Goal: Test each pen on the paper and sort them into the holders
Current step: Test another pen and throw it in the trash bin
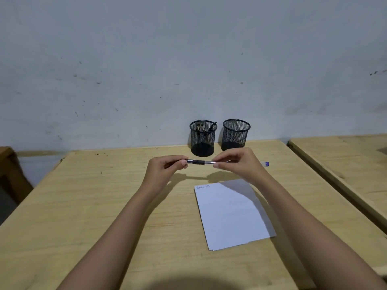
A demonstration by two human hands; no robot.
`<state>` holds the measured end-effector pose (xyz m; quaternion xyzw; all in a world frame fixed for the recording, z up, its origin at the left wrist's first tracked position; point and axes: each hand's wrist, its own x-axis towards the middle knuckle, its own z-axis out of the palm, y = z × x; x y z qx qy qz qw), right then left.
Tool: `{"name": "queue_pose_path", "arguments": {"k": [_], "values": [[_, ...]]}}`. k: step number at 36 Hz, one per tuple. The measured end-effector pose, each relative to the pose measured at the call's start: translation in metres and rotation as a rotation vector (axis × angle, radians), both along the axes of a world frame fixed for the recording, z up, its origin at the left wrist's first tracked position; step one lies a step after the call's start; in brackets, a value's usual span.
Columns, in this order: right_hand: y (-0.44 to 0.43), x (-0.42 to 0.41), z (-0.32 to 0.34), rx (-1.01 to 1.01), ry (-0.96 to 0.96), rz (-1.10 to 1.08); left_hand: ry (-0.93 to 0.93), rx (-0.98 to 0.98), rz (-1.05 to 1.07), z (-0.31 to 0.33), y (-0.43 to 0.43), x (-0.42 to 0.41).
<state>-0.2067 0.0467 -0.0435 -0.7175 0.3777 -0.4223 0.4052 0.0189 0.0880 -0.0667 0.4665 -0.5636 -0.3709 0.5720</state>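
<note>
— Where was the pen held?
— It was held level above the table, between the paper and the holders. Its left end was pinched by the left hand, its right end by the right hand.
— And the holders?
— The left holder and the right holder were set side by side at the far edge; pens were seen in the left one.
— Anything else?
— Scribbles were noted at the paper's top corner. A blue-tipped object, probably another pen, was half hidden behind the right hand.
</note>
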Motion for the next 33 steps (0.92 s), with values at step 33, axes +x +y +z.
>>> {"name": "queue_pose_path", "arguments": {"k": [33], "values": [[0.000, -0.034, 0.007, 0.137, -0.654, -0.282, -0.187, 0.104, 0.134, 0.003, 0.002, 0.065]]}}
